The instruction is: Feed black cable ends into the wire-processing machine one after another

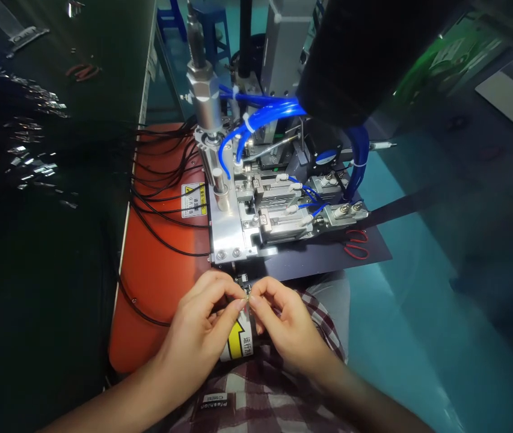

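My left hand [204, 319] and my right hand [285, 319] meet low in the middle of the view, thumbs and forefingers pinched together. A tiny piece sits between the fingertips, too small to name. Both hands are just in front of a machine [227, 231] with metal blocks and cylinders. Below the fingertips shows a white label with a yellow arrow [235, 341], partly covered by my left hand. A small white and black part [243, 278] of the machine stands right behind the fingertips.
Black cables [157, 240] run across the orange casing [148, 313] at the left. Blue air tubes [274, 111] arch over the machine. Red-handled scissors [356, 245] lie on the dark plate [319, 261]. A large black shape [355, 54] hangs above. A dark table [58, 240] stands left.
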Demonstrator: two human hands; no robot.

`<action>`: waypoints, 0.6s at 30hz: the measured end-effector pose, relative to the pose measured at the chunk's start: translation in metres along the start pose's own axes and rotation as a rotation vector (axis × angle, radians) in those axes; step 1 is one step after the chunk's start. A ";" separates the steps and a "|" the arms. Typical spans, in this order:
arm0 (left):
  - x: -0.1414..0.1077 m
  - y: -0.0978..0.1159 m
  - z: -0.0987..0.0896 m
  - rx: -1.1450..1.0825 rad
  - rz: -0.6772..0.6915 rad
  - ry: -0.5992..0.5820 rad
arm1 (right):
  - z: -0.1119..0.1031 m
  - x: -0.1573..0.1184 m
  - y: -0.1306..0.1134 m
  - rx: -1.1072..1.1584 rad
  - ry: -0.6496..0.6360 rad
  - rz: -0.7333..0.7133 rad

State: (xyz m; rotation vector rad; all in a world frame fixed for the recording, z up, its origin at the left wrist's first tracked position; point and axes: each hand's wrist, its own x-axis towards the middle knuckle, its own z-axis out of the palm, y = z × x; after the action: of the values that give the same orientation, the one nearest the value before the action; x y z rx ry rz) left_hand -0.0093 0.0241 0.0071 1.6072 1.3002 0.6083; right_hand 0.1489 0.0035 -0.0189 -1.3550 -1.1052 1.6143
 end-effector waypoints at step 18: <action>0.012 -0.036 -0.006 0.539 0.456 0.025 | -0.018 0.039 0.003 -0.040 -0.035 0.124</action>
State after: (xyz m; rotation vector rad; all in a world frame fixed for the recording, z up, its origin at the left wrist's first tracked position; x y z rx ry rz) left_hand -0.0274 0.0366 -0.0240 2.3840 1.1774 0.5750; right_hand 0.1598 0.0410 -0.0363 -1.4510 -1.0979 1.7186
